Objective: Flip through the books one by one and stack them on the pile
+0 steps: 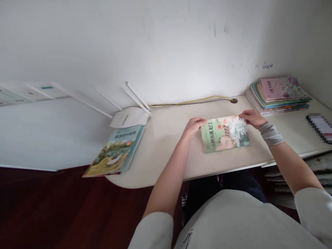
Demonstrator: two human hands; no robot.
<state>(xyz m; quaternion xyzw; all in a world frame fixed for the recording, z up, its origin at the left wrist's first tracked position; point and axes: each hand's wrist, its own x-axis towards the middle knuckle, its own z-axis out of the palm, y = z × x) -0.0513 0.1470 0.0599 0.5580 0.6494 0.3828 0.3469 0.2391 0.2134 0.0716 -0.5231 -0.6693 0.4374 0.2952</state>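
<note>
A green picture book (pixel 225 134) with orange fish and white waves on its cover is held sideways over the white desk, its title running vertically. My left hand (pixel 194 126) pinches its upper left corner. At the upper right corner, my right hand (pixel 253 118) grips it between thumb and fingers; a grey wrap (pixel 271 134) circles that wrist. Whether the book's lower edge touches the desk I cannot tell.
On the desk (pixel 160 152), a book stack (pixel 281 90) stands back right and a phone (pixel 320 127) lies at the right. Blue-covered books (pixel 116 150) overhang the left edge, before a white router (pixel 129 117). Cables (pixel 192 101) run along the wall to a desk hole (pixel 233 100).
</note>
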